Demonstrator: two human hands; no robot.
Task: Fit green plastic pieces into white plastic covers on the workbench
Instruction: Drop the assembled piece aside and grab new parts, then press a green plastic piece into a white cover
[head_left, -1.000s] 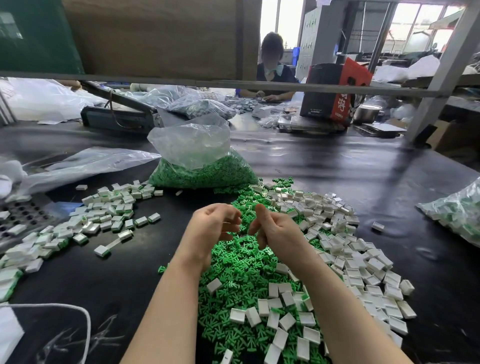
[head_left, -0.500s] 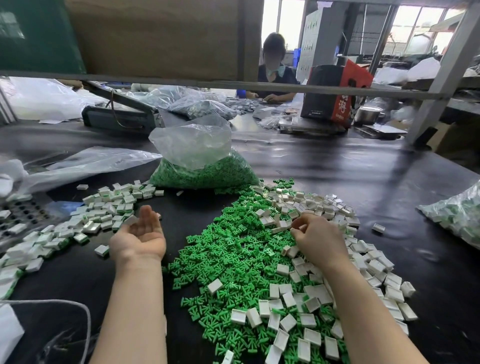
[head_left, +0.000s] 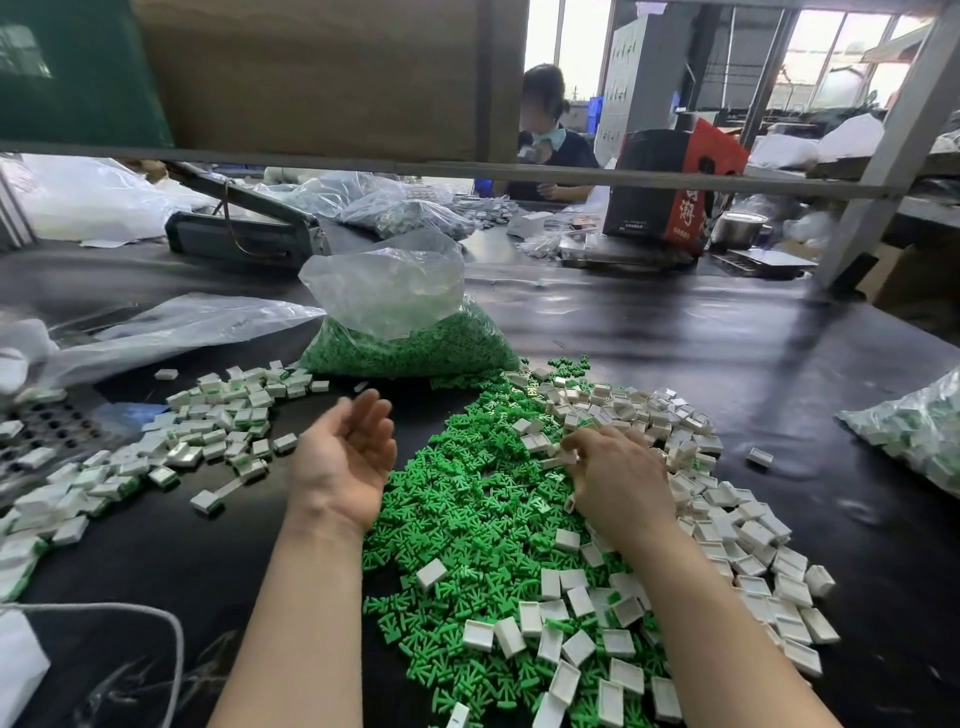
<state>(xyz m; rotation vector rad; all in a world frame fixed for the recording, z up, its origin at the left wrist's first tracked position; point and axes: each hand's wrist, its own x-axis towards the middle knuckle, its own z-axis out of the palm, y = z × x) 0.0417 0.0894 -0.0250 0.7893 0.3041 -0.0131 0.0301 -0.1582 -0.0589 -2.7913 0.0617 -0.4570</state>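
Note:
A heap of loose green plastic pieces (head_left: 467, 525) lies on the black workbench (head_left: 727, 364) in front of me. White plastic covers (head_left: 727, 525) are spread over its right side and near edge. My left hand (head_left: 343, 457) hovers palm up at the heap's left edge, fingers relaxed, holding nothing. My right hand (head_left: 618, 478) rests back up on the heap where green meets white, and its curled fingertips pinch a white cover (head_left: 553, 460). A pile of covers with green showing in them (head_left: 218, 426) lies to the left.
A clear bag of green pieces (head_left: 410, 343) stands behind the heap. Another bag of parts (head_left: 914, 431) sits at the right edge. A perforated tray (head_left: 47, 431) and loose plastic film lie at the left. A person (head_left: 545, 140) works across the bench beyond a metal rail.
My left hand has swung from the left pile back toward the green heap, palm up and empty. My right hand stays among the white covers, fingers now closing on one.

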